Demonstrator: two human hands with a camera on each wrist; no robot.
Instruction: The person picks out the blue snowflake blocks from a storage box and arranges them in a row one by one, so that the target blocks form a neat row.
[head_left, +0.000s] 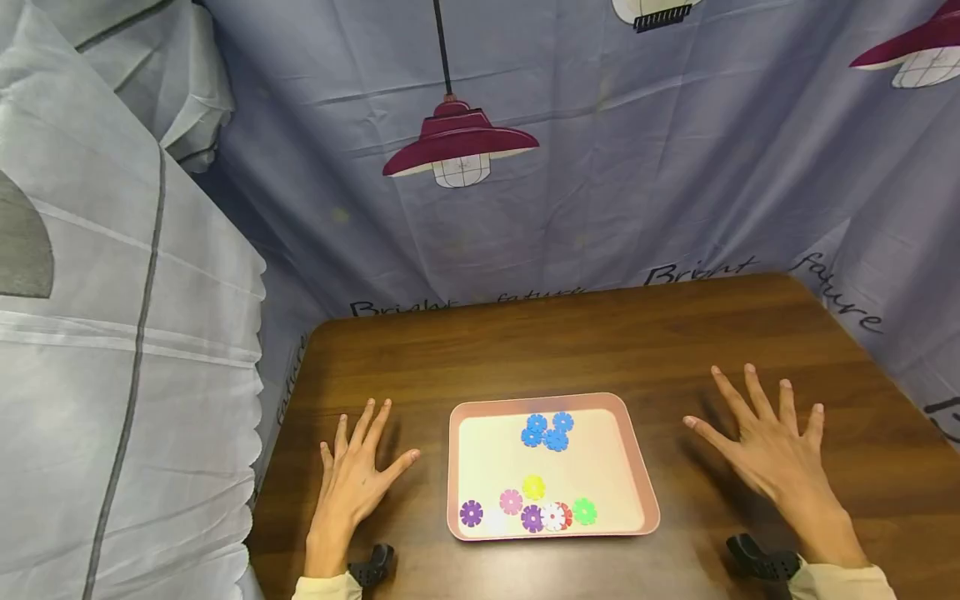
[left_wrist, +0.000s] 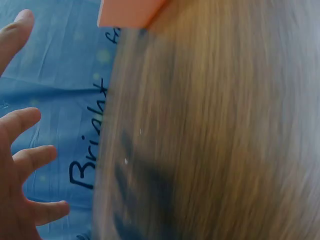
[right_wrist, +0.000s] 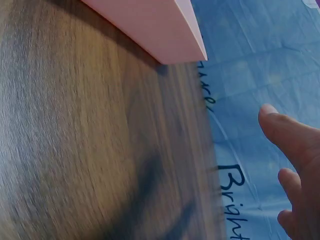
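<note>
A pink tray (head_left: 555, 533) lies on the wooden table between the two hands. Inside it, several blue notched discs (head_left: 556, 439) sit bunched near the far side. Along the near side are a yellow disc (head_left: 533, 487), a pink disc (head_left: 511, 502), a green disc (head_left: 584, 511), a white disc (head_left: 552, 517) overlapping a red one, and two purple discs (head_left: 471, 512). Left of the tray, my left hand (head_left: 352, 483) is spread over the table, holding nothing. My right hand (head_left: 776, 454) is likewise spread, to the tray's right, and holds nothing. Both wrist views show the tray's outer wall (right_wrist: 150, 30).
The brown table (head_left: 487, 358) reaches back to a blue-grey curtain (head_left: 600, 208) printed with lamps and lettering. A pale cloth (head_left: 202, 375) hangs along the left side. Each wrist wears a black strap (head_left: 372, 567).
</note>
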